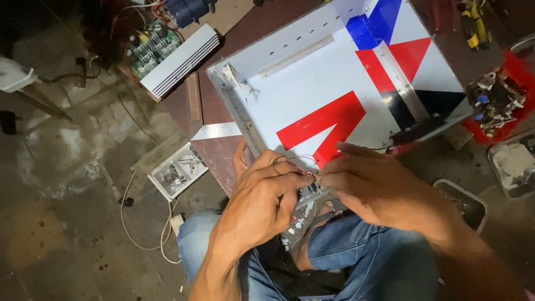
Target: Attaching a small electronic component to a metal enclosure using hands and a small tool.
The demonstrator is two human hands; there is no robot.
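Note:
A shallow white metal tray-like panel (313, 77) with red, blue and black shapes lies on the floor in front of me. At its near edge my left hand (259, 196) and my right hand (370, 182) meet, fingertips pinched together on thin red wires (297, 162) and a small electronic part (310, 189) between them. The part is mostly hidden by my fingers. My knees in blue jeans sit just below the hands.
A circuit board with a finned white heat sink (178, 59) lies at the far left. A small compartment box (178, 171) and a white cable sit left of my knee. On the right stand a red tray of parts (531, 80), a clear box (530, 159) and hand tools (472, 20).

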